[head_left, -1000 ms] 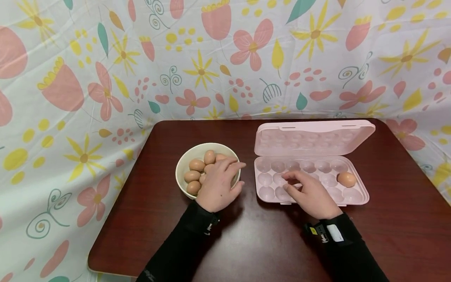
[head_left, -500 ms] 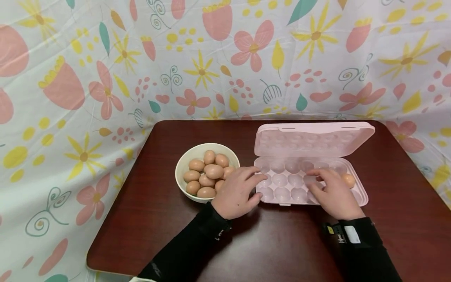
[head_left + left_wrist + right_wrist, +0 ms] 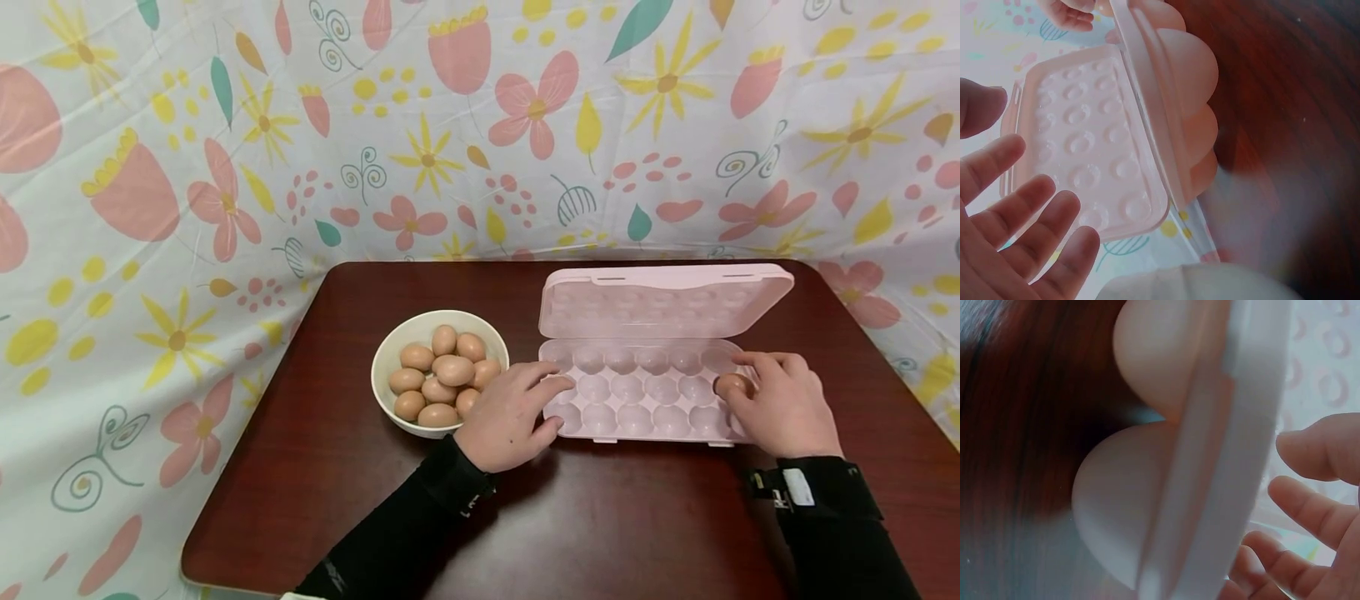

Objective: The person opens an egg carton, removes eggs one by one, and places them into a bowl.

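A pale pink egg carton [image 3: 628, 385] lies open on the table, its lid [image 3: 660, 304] tilted up at the back. A single brown egg [image 3: 738, 382] sits in the middle row at its right end. My right hand [image 3: 798, 408] bends thumb and forefinger around that egg, partly covering it; in the right wrist view the egg is hidden behind the carton's rim [image 3: 1254, 412]. My left hand [image 3: 506, 421] is at the carton's left edge, fingers spread; whether it touches the carton is unclear. Left of it stands a cream bowl [image 3: 384, 404] with several brown eggs [image 3: 453, 370].
The dark wooden table [image 3: 600, 517] carries the bowl and carton, set side by side with a narrow gap. A flower-patterned cloth [image 3: 465, 200] hangs behind and to the left of it.
My left hand has moved right, from over the bowl to the carton's left edge. My right hand has slid right across the carton to the single egg.
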### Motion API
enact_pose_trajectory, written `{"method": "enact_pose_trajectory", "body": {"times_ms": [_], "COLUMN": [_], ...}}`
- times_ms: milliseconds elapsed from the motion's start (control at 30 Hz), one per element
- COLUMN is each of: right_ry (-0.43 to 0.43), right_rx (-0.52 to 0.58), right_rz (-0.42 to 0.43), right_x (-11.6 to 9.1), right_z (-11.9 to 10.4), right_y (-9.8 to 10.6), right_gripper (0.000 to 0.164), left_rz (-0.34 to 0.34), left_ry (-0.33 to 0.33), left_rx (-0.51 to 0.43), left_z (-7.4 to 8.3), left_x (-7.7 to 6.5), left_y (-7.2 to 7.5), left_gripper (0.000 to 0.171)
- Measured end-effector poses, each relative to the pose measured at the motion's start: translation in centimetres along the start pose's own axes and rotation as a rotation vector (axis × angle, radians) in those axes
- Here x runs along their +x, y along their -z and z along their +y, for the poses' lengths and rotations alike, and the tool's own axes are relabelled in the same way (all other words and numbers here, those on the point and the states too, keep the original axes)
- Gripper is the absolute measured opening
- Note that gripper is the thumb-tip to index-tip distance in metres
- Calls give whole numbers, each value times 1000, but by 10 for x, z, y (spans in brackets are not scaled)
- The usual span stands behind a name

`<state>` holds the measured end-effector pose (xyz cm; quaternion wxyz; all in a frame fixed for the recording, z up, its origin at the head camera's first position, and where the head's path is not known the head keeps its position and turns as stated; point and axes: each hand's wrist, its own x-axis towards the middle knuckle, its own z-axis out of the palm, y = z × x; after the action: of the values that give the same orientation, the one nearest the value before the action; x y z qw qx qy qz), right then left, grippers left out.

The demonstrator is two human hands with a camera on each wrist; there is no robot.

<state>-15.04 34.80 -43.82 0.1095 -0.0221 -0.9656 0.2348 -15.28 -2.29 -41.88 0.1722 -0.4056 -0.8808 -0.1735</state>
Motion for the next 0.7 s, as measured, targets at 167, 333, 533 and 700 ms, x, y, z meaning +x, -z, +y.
{"method": "enact_pose_trajectory", "body": {"times_ms": [167,333,533,700], "right_ry": [0,22,52,60], "right_rx": [-12,-37,-99,-128], "right_rz": [-32,-56,-116,-125], "right_x": [3,6,10,12], "right_z": [2,4,12,11], "right_y": [-2,-2,-8,-17], "right_gripper": [42,38,33,30], "left_rz": [12,19,22,14], "left_ry": [-20,-19,-10,14], "left_rx": [-14,-9,-18,-23], "left_z": [2,5,6,6], "left_x": [1,1,-1,-3], "left_y": [-3,-6,-8,-9], "left_gripper": [44,43,43,43]}}
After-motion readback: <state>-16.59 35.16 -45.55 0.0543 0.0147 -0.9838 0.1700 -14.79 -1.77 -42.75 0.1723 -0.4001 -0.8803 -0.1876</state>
